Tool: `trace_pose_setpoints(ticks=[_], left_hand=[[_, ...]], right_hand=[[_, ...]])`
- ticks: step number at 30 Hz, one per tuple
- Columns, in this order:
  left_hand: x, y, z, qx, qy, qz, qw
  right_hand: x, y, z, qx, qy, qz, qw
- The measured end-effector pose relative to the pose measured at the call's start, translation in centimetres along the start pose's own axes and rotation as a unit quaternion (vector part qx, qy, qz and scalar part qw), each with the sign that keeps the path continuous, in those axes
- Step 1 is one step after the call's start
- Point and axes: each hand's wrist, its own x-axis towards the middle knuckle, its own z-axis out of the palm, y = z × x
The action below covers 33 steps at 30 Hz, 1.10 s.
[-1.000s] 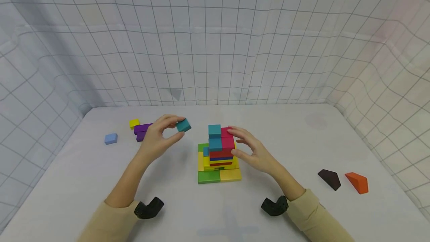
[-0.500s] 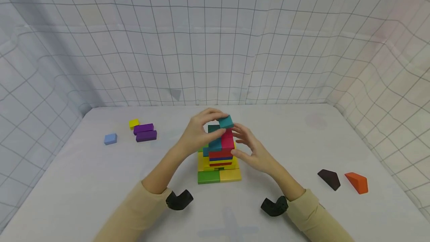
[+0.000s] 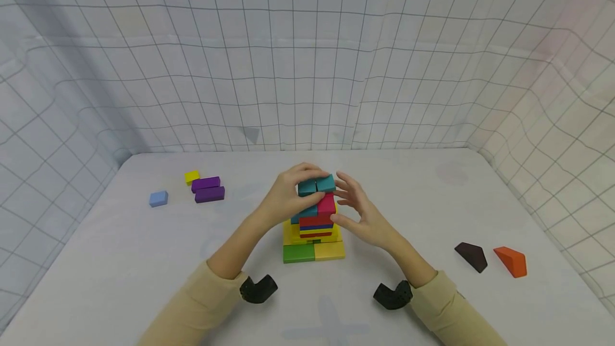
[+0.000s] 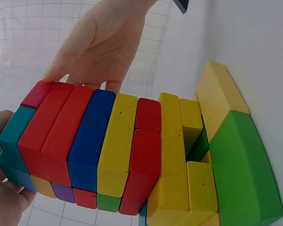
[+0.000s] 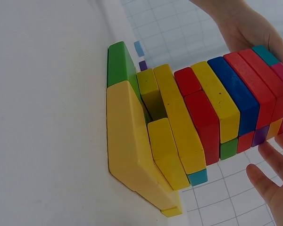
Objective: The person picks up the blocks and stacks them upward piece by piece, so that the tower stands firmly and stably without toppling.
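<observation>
A tower of coloured wooden blocks (image 3: 316, 220) stands mid-table on a base of flat green and yellow blocks (image 4: 245, 169). My left hand (image 3: 288, 194) reaches over its top from the left. Its fingers and thumb pinch a teal block (image 3: 326, 182), slightly tilted, over the pink right column. Beside it, another teal block (image 3: 307, 187) tops the left column, partly covered by the fingers. My right hand (image 3: 362, 212) is at the tower's right side with loosely bent fingers. Its thumb touches the upper pink and red blocks (image 4: 37, 94) in the left wrist view.
At the left lie a light blue block (image 3: 158, 198), a small yellow block (image 3: 191, 177) and two purple blocks (image 3: 210, 195). A dark brown piece (image 3: 472, 256) and an orange piece (image 3: 511, 261) lie at the right. Gridded white cloth (image 3: 307, 68) surrounds the table.
My left hand has carried the teal block rightward from beside the tower, then lowered it onto the top right. The right hand stays beside the tower, its fingers shifting slightly off the top.
</observation>
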Motion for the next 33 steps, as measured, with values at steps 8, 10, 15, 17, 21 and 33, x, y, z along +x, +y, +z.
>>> trace_pose_setpoints(ticks=[8,10,15,17,21,33], left_hand=[[-0.3,-0.4,0.0,-0.005,-0.004,0.001,1.0000],[-0.3,-0.4,-0.1,-0.006,-0.006,0.002,1.0000],[-0.8,-0.5,-0.4,-0.012,-0.002,-0.007,0.9999],[-1.0,-0.6,-0.5,-0.019,0.001,-0.016,0.9997],[-1.2,-0.8,-0.6,-0.034,0.004,-0.034,0.9988],[-1.3,-0.9,-0.3,-0.036,0.017,-0.030,0.9988]], right_hand=[[0.0,-0.9,0.1,-0.021,-0.004,0.004,1.000],[0.0,-1.0,0.2,-0.025,-0.002,0.000,1.000],[0.0,-1.2,0.1,-0.023,0.001,-0.010,1.000],[0.0,-1.2,0.1,-0.023,0.001,-0.009,1.000],[0.0,-1.2,0.1,-0.025,0.003,-0.007,1.000],[-0.1,-1.0,0.2,-0.032,0.007,-0.003,0.999]])
